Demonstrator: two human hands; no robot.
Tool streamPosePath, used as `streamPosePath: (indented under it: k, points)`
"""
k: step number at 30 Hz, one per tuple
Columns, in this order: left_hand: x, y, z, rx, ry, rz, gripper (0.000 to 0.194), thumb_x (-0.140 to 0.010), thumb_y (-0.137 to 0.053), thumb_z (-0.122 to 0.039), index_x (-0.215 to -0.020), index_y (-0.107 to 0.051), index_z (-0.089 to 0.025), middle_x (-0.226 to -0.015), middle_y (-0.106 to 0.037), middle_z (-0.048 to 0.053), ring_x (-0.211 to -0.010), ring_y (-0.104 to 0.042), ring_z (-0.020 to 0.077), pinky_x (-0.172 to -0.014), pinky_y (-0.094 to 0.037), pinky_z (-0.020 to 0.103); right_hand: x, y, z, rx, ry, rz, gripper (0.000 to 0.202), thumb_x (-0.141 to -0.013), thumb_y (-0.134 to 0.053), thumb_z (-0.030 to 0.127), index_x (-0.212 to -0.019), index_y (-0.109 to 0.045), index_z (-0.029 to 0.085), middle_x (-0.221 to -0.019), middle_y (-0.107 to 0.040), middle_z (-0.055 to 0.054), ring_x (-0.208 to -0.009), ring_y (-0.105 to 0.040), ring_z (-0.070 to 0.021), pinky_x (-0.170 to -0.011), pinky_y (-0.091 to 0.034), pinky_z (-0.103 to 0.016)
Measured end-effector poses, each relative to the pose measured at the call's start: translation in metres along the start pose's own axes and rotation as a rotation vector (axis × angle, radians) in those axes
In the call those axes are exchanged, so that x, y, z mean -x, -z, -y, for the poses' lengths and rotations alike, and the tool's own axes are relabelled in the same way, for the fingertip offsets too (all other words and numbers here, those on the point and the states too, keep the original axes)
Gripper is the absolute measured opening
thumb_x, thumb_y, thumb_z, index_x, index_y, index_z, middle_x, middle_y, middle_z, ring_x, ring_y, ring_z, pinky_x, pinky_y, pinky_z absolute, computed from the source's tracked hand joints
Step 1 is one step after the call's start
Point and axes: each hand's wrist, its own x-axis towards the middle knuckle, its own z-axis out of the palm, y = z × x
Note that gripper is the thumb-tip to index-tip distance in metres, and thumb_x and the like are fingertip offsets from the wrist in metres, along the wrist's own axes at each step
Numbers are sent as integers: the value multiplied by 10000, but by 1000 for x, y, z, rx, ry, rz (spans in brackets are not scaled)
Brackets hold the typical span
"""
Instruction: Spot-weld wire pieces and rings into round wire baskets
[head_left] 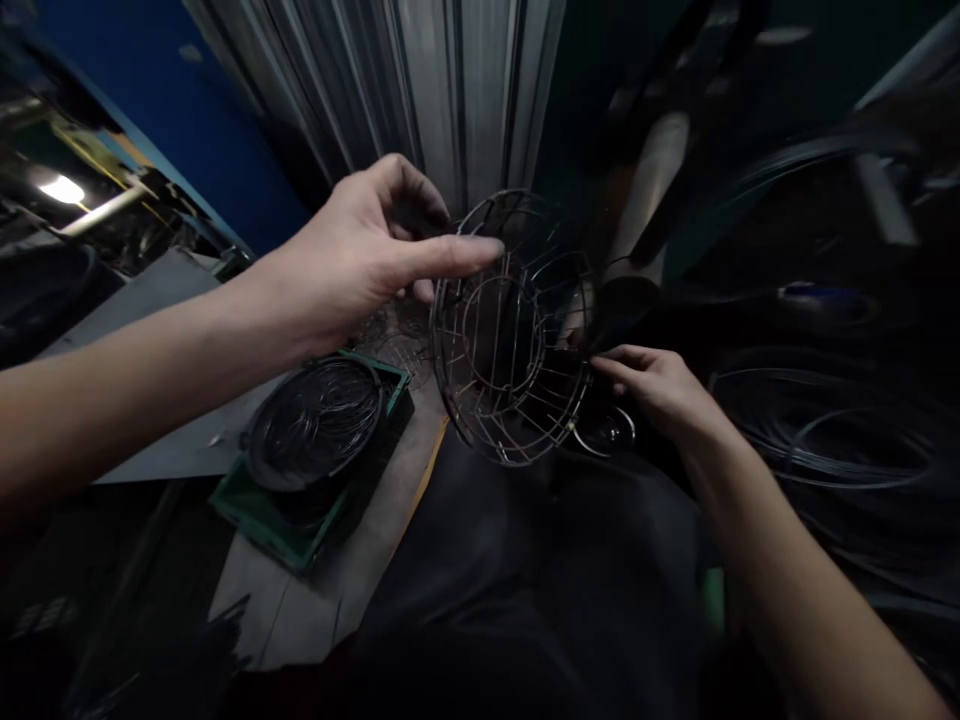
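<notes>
A round wire fan guard [510, 330], made of concentric rings and radial wires, is held up in front of me, tilted on edge. My left hand [367, 250] reaches in from the left, fingers spread, with the index finger laid across the guard's upper rim. My right hand [660, 390] comes from the lower right and pinches the guard's right edge between thumb and fingers. A small wire ring [604, 432] lies just below the right hand.
A stack of round wire guards [315, 420] sits in a green tray [247, 510] at the lower left. Grey sheets [157, 300] lie on the left. Large wire hoops [825, 430] crowd the dark right side. A corrugated metal wall [420, 80] stands behind.
</notes>
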Motion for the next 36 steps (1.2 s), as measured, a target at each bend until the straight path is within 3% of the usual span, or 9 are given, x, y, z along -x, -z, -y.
streamPosePath:
  k: [6, 9, 14, 17, 21, 24, 26, 31, 36]
  points:
    - [30, 16, 28, 51, 43, 53, 375, -739, -727, -301, -960, -515, -84, -580, -538, -81, -530, -575, 38, -647, -500, 247, 49, -35, -28, 64, -64, 117, 427, -621, -714, 563, -712, -651, 150, -516, -516, 24, -433, -409, -71, -410, -299, -200]
    - [48, 25, 50, 64, 69, 84, 504, -637, -815, -367, -947, -503, -120, -610, -551, -68, -535, -558, 50, -541, -467, 185, 66, -60, -53, 85, -67, 155, 412, -697, -653, 552, -789, -672, 151, -632, -615, -15, -516, -506, -107, -490, -390, -226]
    - [84, 19, 89, 44, 127, 37, 532, -577, -839, -421, -906, -494, -185, -748, -551, -39, -664, -571, 80, -586, -494, 213, 86, -86, -80, 297, -8, 49, 298, -765, -611, 451, -868, -704, 187, -841, -695, -40, -768, -621, -187, -723, -457, -308]
    - [101, 5, 106, -48, 135, 58, 528, -588, -823, -442, -925, -505, -187, -689, -514, -43, -637, -566, 92, -540, -448, 201, 104, -97, -58, 265, 101, 7, 291, -795, -597, 448, -900, -697, 196, -860, -692, -33, -761, -620, -175, -734, -458, -304]
    - [116, -10, 116, -65, 154, 79, 491, -619, -808, -416, -943, -519, -187, -736, -550, -30, -633, -550, 83, -547, -426, 197, 127, -133, -10, 23, 265, 179, 315, -829, -573, 456, -944, -677, 182, -881, -676, -31, -727, -598, -139, -671, -457, -252]
    - [125, -11, 112, -53, 119, 104, 301, -774, -687, -365, -954, -537, -175, -857, -604, 9, -731, -579, 93, -645, -462, 210, 140, -163, 11, -155, 259, 294, 332, -839, -555, 463, -948, -657, 167, -828, -656, -21, -675, -567, -117, -620, -447, -228]
    - [128, -8, 105, -72, 71, 174, 185, -836, -615, -292, -955, -551, -166, -904, -620, 20, -800, -597, 102, -716, -476, 218, 147, -173, 16, -235, 219, 274, 321, -827, -570, 459, -898, -650, 156, -771, -640, -14, -657, -557, -113, -607, -446, -220]
    - [131, -3, 88, -279, -129, 343, 107, -868, -560, -190, -970, -577, -167, -899, -644, 14, -819, -612, 107, -761, -473, 223, 159, -158, 21, -196, 143, 217, 317, -777, -620, 463, -826, -658, 152, -721, -632, -19, -657, -568, -126, -611, -452, -222]
    - [137, -19, 96, -535, -431, 366, 212, -915, -478, -249, -1035, -599, -123, -931, -607, 96, -879, -587, 163, -789, -487, 278, 159, -138, 22, -126, 108, 212, 361, -784, -592, 502, -867, -659, 158, -736, -624, -29, -686, -575, -142, -604, -449, -226]
